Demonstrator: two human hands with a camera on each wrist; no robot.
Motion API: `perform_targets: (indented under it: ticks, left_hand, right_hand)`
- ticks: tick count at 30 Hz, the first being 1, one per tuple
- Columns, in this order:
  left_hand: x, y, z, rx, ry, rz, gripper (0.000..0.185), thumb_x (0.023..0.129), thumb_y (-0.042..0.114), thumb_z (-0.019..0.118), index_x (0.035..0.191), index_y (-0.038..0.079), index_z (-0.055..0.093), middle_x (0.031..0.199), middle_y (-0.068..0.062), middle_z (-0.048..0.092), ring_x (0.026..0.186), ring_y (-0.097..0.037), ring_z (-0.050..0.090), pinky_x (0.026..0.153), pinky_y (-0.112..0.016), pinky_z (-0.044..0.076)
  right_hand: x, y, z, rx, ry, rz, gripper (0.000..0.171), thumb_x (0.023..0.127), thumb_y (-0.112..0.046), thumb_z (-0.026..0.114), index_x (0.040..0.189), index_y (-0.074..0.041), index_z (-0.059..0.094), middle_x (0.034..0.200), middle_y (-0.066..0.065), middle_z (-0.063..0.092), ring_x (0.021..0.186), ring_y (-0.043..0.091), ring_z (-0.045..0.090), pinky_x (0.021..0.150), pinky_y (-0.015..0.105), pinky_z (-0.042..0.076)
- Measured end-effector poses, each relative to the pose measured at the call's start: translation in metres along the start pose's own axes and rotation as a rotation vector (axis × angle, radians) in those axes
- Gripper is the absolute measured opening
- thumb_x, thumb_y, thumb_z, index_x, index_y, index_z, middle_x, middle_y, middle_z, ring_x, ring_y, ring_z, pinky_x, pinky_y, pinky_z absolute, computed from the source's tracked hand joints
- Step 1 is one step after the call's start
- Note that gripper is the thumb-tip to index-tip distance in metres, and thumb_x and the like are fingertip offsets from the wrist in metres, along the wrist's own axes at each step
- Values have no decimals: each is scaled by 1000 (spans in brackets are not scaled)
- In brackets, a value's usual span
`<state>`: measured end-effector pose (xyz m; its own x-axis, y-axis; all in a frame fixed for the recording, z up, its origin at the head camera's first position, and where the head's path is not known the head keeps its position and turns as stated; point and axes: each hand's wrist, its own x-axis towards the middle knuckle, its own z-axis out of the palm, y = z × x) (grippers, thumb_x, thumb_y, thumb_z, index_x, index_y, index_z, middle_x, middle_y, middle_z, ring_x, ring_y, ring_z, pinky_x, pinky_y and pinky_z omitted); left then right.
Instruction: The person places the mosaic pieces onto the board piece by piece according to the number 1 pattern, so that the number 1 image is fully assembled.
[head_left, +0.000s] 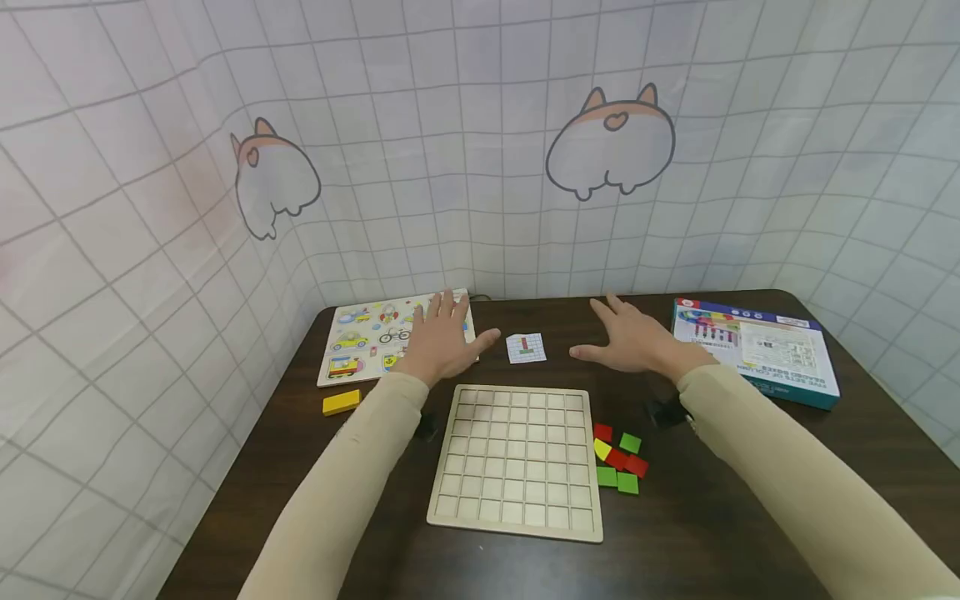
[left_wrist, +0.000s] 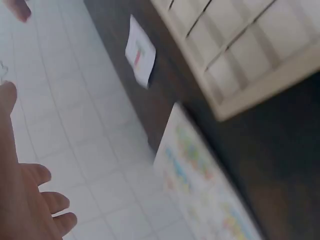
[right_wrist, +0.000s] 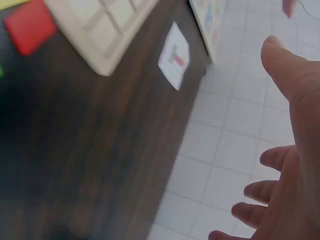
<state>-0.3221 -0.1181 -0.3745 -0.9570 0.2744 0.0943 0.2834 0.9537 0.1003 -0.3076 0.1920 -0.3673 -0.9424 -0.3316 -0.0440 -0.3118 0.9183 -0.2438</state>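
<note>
Both hands are raised over the table with fingers spread and nothing in them. My left hand [head_left: 442,337] overlaps the right side of a picture puzzle board [head_left: 352,337] in the head view. My right hand [head_left: 626,337] is held up to the right of a small paper card [head_left: 526,348], which bears a red and green pattern on a grid. Nearer to me lies a square wooden grid board [head_left: 517,458], its cells bare. Beside its right edge are several red tiles [head_left: 637,466], green tiles [head_left: 627,483] and a yellow tile [head_left: 602,449].
A yellow block [head_left: 341,402] lies in front of the puzzle board on the left. At the back right is a flat toy box [head_left: 757,350] with a teal side. A white checked curtain [head_left: 510,167] hangs behind the dark table [head_left: 705,517].
</note>
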Motion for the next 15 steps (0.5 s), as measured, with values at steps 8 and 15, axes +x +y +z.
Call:
perform_targets:
  ticks: [8, 15]
  left_hand:
    - [-44, 3, 28, -143, -144, 65, 84, 94, 69, 39, 154, 12, 28, 162, -16, 15, 146, -36, 22, 115, -54, 26]
    - [-74, -14, 42, -277, -251, 70, 69, 96, 55, 52, 150, 13, 41, 160, -11, 26, 144, -31, 30, 112, -52, 33]
  right_hand:
    - [-37, 8, 39, 54, 40, -24, 79, 88, -53, 65, 146, -3, 43, 146, 25, 44, 130, 45, 45, 102, 62, 38]
    - [-69, 9, 71, 142, 84, -40, 33, 88, -34, 73, 109, -9, 71, 102, 6, 70, 89, 23, 63, 81, 45, 55]
